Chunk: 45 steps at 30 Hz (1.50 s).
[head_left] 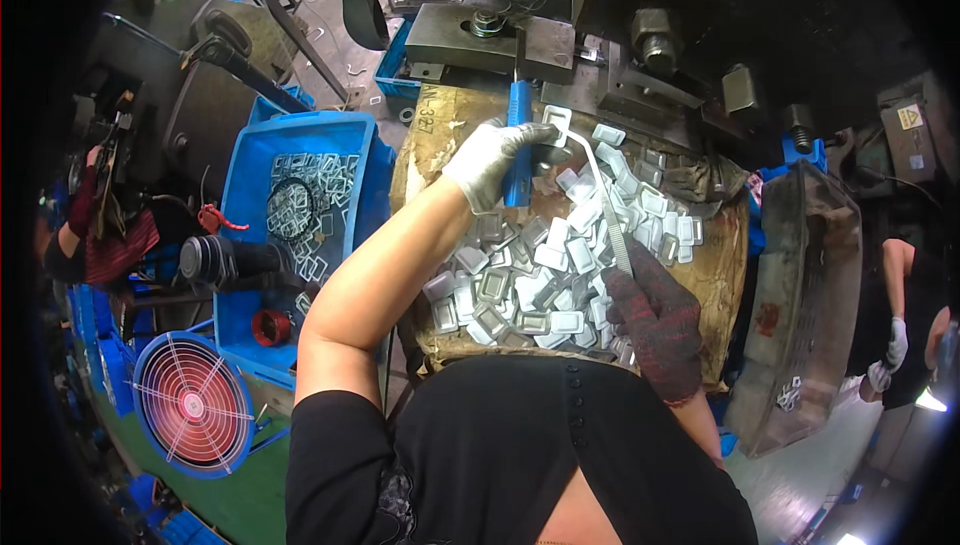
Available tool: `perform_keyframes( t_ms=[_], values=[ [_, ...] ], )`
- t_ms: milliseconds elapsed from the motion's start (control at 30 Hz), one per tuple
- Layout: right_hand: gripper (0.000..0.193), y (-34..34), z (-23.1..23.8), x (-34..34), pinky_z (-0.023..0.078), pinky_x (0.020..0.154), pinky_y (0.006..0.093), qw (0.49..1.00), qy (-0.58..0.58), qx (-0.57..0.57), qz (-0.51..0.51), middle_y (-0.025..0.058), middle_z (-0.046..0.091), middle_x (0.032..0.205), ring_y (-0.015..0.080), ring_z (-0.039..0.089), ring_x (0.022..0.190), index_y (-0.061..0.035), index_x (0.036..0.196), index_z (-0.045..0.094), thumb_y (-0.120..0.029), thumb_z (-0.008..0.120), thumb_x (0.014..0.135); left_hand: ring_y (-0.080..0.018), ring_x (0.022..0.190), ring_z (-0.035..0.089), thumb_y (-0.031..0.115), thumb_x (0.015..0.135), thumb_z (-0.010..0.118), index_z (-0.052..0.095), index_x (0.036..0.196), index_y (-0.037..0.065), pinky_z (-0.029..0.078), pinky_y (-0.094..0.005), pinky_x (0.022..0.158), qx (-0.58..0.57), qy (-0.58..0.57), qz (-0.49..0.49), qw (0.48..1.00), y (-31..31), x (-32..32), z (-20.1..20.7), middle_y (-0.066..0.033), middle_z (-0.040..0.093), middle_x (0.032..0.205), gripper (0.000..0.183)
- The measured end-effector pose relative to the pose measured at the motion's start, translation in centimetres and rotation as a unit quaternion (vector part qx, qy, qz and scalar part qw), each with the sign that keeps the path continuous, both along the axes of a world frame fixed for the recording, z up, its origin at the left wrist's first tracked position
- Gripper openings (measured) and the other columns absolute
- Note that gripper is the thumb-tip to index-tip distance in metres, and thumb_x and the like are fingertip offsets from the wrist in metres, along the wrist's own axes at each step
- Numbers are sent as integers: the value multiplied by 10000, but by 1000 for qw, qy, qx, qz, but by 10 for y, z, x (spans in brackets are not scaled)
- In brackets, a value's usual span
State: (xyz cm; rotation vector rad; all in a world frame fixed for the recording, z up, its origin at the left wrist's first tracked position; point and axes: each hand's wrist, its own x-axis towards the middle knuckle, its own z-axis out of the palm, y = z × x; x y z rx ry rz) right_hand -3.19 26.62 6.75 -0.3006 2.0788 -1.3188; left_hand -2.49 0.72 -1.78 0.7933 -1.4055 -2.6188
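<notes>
My left hand (488, 157), in a white glove with dark fingertips, is closed round a blue-handled tool (518, 145) whose thin metal end points up at the press. My right hand (655, 315), in a dark red and black knitted glove, grips long metal tweezers (613, 220) with a bent tip. At that tip, beside my left fingertips, is a small rectangular metal frame (557, 123); whether the fingers touch it too I cannot tell. Below both hands spreads a heap of small silvery rectangular metal pieces (550, 255) on a worn brown board (425, 160).
Steel press tooling (440, 40) with big bolts stands just beyond the board. On the left are a blue bin (365, 185) holding metal frames and a round fan (192, 403). A grey bin (775, 345) stands right. Other people are at both sides, one with a white-gloved hand (897, 343).
</notes>
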Motion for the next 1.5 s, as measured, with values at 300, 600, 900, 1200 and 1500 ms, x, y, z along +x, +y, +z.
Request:
perform_keyframes(
  t_ms=[300,600,900,1200,1500],
  values=[
    [440,11,-15,-14,508,618,257,996,78,-15,-32,77,691,930,80,596,663,-30,1332,550,-148,647,919,-132,604,613,445,871,664,599,1103,-10,498,-291,532,-301,-91,-126,941,-30,20,0,-66,643,750,515],
    [430,20,-14,-39,447,550,222,984,135,-44,-105,-13,633,852,53,522,631,-84,1313,588,-174,679,903,-353,920,680,284,859,578,702,978,-8,530,-414,821,-727,-146,-265,617,-42,-66,75,-222,690,989,339],
    [404,8,4,-56,497,583,239,979,143,8,-143,29,672,893,61,578,677,-68,1296,595,-141,664,905,-324,945,688,161,840,544,701,1070,38,543,-408,810,-731,-219,-363,535,-34,-128,80,-171,695,1069,304],
    [376,-28,-40,-91,525,723,367,857,482,180,-26,141,678,1084,298,676,863,-66,1244,624,-236,630,909,-358,849,661,345,767,751,647,1085,49,522,-419,787,-595,-65,-255,759,1,-3,43,-183,673,913,448],
    [302,-35,-30,-78,497,871,415,858,462,223,-31,200,623,1196,364,606,1070,-114,1238,609,-197,555,952,-356,818,652,217,870,588,569,1144,108,518,-450,694,-710,-31,-337,617,30,46,25,-152,616,955,296]
  ],
)
